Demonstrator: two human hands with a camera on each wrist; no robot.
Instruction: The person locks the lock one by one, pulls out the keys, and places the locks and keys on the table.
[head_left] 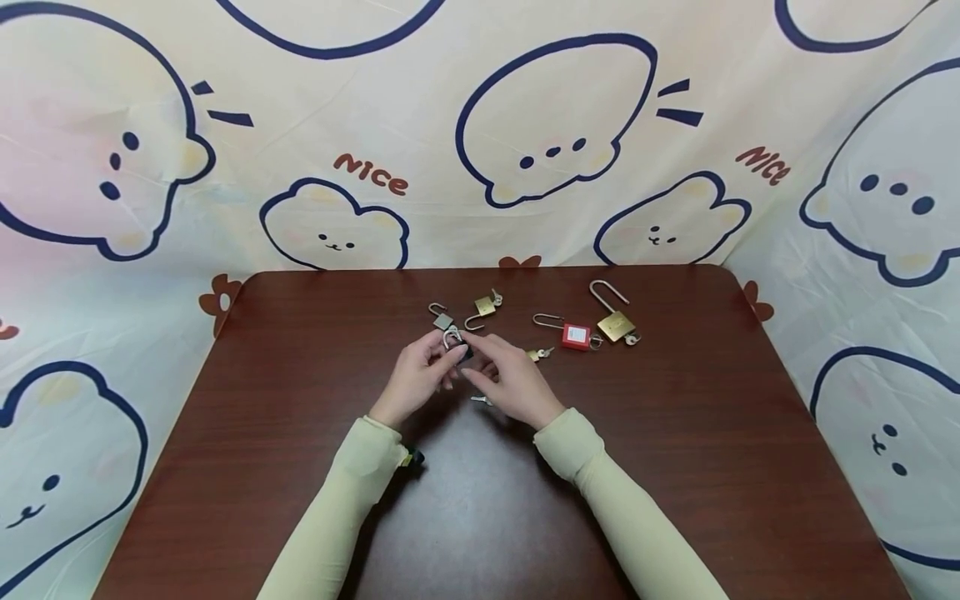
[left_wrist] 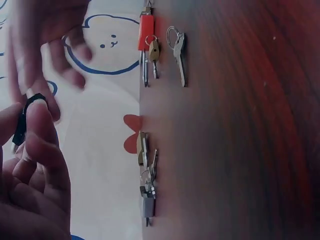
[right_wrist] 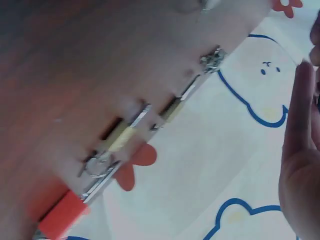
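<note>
Over the table, my left hand (head_left: 415, 375) pinches a small black padlock (head_left: 467, 351) between thumb and fingers, its silver shackle upward. Most of the lock body is hidden by fingers in the left wrist view, where only a dark piece of the black padlock (left_wrist: 21, 127) shows. My right hand (head_left: 521, 387) is beside it, index finger stretched to the lock's top and thumb apart below. The right wrist view shows that right hand (right_wrist: 302, 170) at the edge, fingers extended. Below the hands lies a silver key on a ring (left_wrist: 180, 57).
Beyond the hands lie a grey padlock (head_left: 443, 322) and a brass padlock (head_left: 485, 307), both with shackles open. To the right are a red padlock (head_left: 576, 336) and a larger brass padlock (head_left: 616, 326). Another brass lock (head_left: 534, 355) is partly behind my right hand. A printed cloth hangs behind.
</note>
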